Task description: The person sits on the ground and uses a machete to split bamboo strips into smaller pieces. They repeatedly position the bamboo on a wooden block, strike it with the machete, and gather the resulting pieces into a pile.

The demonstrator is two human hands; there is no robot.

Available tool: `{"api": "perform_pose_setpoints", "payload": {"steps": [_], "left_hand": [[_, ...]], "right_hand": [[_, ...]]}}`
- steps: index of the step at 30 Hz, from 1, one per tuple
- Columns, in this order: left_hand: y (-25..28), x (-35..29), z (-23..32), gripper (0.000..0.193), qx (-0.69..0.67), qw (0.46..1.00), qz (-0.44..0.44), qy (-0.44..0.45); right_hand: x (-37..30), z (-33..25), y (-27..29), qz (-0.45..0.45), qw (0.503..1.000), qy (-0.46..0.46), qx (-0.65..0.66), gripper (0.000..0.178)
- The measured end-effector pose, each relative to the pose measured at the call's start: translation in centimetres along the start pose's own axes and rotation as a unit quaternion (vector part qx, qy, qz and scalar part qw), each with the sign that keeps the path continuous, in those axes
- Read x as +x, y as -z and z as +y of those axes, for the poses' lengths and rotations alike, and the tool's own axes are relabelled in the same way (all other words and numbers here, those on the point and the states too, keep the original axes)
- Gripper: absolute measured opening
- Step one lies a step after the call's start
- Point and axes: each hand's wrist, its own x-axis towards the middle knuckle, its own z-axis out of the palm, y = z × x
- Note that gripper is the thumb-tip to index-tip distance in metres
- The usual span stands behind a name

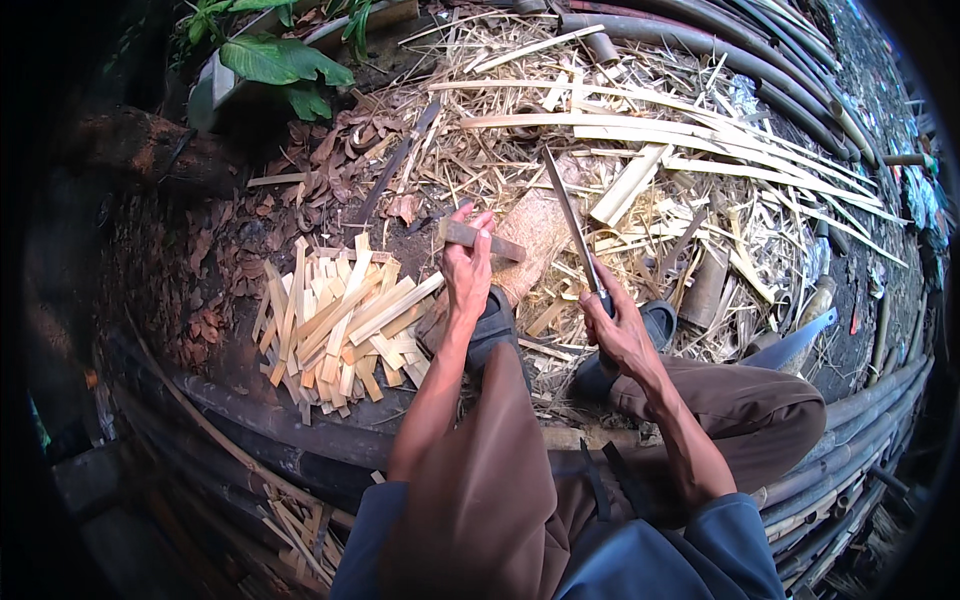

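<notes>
My left hand (pixel 466 272) is closed around a short, brownish split bamboo piece (pixel 503 247), its far end sticking out to the right over a wooden log (pixel 535 222). In my right hand (pixel 624 328) is a long knife (pixel 572 217), gripped by its dark handle, with the narrow blade pointing up and away. Blade and bamboo piece are apart. To the left of my left hand lies a heap of pale, short-cut bamboo strips (pixel 345 325). My dark shoes rest on either side of the near end of the log.
Long pale bamboo strips (pixel 700 135) lie across shavings at the far right. A handsaw blade (pixel 792 342) is beside my right knee. Dark bamboo poles (pixel 855 415) run along the near side, with more poles (pixel 690 38) at the back. A green leafy plant (pixel 275 60) grows far left.
</notes>
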Motion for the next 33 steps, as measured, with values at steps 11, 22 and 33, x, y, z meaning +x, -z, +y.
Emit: {"api": "perform_pose_setpoints", "payload": {"steps": [11, 22, 33], "left_hand": [[-3.0, -2.1, 2.2, 0.027, 0.272, 0.949, -0.111, -0.117], [-3.1, -3.0, 2.5, 0.026, 0.247, 0.944, -0.187, -0.109], [-3.6, -3.0, 3.0, 0.03, 0.222, 0.949, -0.203, -0.092]], "right_hand": [[-1.5, -5.5, -2.7, -0.055, 0.987, 0.101, 0.115, 0.05], [-2.3, -5.2, -3.1, -0.087, 0.967, -0.088, 0.222, 0.04], [-2.3, -5.4, -2.9, -0.082, 0.967, -0.086, 0.226, 0.038]]}}
